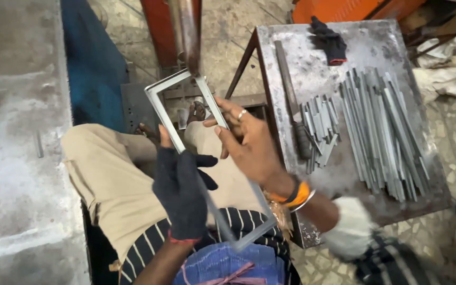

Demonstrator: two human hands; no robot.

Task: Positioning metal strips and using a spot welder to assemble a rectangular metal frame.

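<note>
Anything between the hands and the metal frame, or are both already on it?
Nothing visible is in the way. The gloved left hand grips the left bar of the rectangular metal frame, and the bare right hand holds its right bar. The metal strips lie apart on the steel table.

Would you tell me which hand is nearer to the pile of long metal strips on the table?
Right hand; it is beside the strips, while the gloved left hand is farther away.

my left hand [182,192]: dark knit cloth glove, matt | my right hand [249,145]: bare, metal ring | frame [178,113]: pale grey metal, smooth, dull sheen | worktop [376,47]: steel, scuffed, blotchy | strips [381,132]: grey metal, matt | floor [22,132]: rough concrete
</note>
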